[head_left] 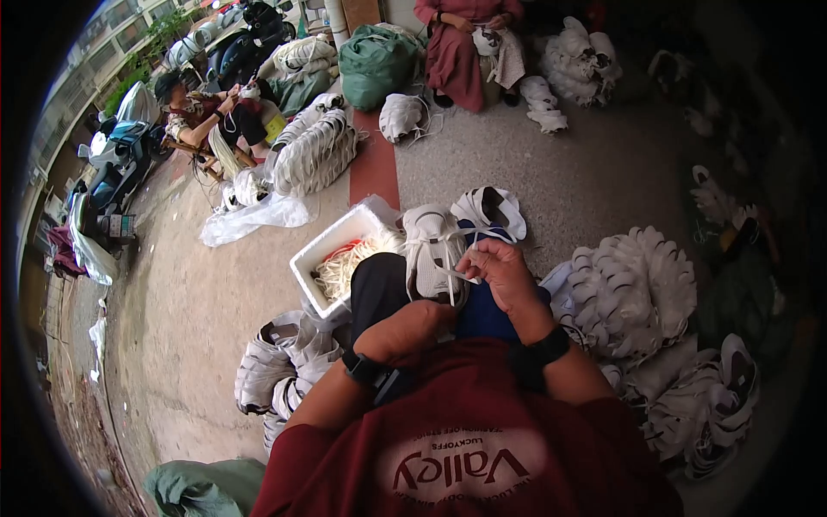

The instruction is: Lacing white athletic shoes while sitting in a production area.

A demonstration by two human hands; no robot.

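I see the shoe (428,226) at centre frame, partly laced, I judge, with loose lace (449,274) left to work in. The right hand (506,271) pinches lace between nearly closed fingertips; the left hand (405,330) curls by the shoe's lower end, fingers hidden, so I can't tell its hold.

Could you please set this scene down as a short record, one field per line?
Shoe: pale, with a white lace
Right hand: pinching the white lace
Left hand: at the near end of the shoe, its grip hidden
Foam box: white, left of the shoe, holding pale laces
Stacked shoes: white, at the right
Background: a seated person at upper left, another person at the top
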